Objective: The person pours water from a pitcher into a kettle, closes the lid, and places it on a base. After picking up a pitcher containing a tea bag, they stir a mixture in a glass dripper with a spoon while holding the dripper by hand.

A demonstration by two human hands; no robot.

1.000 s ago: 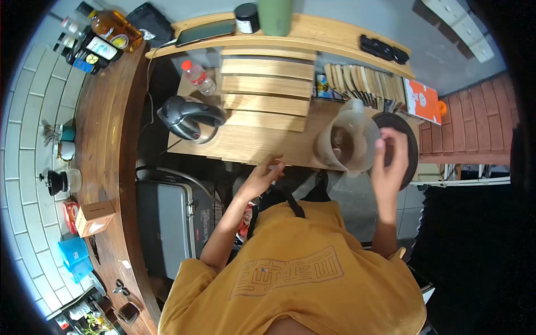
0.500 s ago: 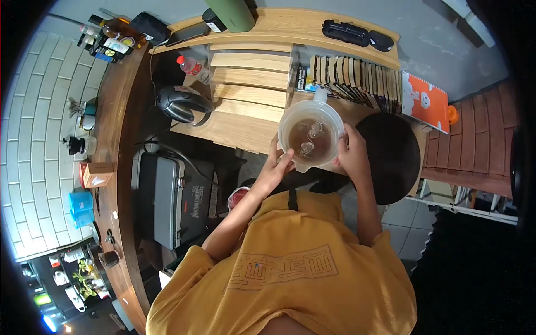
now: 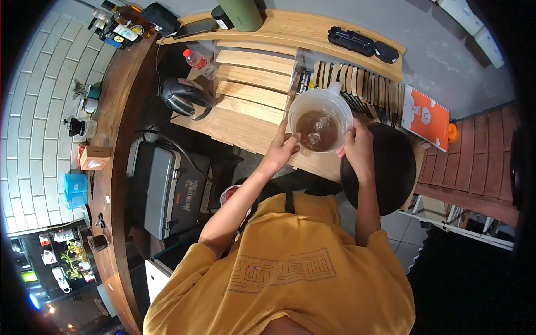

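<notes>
Both hands, the left (image 3: 279,149) and the right (image 3: 358,146), grip opposite sides of a translucent pitcher (image 3: 321,121) of brown liquid and ice, fingers partly curled around its wall, above the near edge of a wooden desk (image 3: 240,125). A round black stool (image 3: 379,170) sits to the right, a row of books (image 3: 363,89) beyond the pitcher, and a black kettle (image 3: 186,99) at the desk's left.

Mustard-yellow shirt (image 3: 290,245), dark line pattern on its chest, orange-and-white notebook cover (image 3: 427,116), green bottle (image 3: 241,13)
</notes>
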